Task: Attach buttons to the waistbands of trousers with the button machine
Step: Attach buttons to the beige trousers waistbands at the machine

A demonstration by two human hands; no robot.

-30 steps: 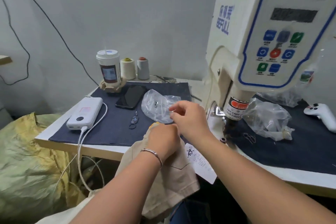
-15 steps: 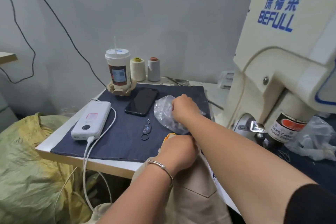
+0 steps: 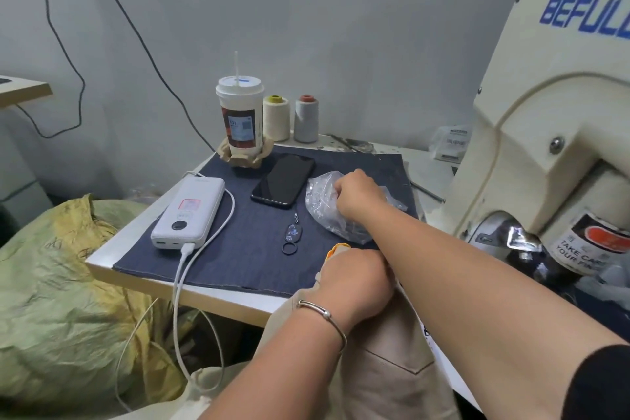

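My right hand reaches across the dark mat into a clear plastic bag of small parts, its fingertips curled inside the bag's mouth and hidden there. My left hand, with a bracelet on the wrist, grips the beige trousers at the table's front edge, beside an orange-yellow item. The trousers hang down over the edge. At the right stands the cream button machine, its head with a warning label above the plate.
On the dark mat lie a white power bank with its cable, a black phone and a key ring. A drink cup and two thread cones stand at the back. A green-yellow sack lies left.
My right hand has moved forward from above the bag into its mouth. The camera has swung left and closer, so the machine's control panel has left the view. My left hand stays on the trousers.
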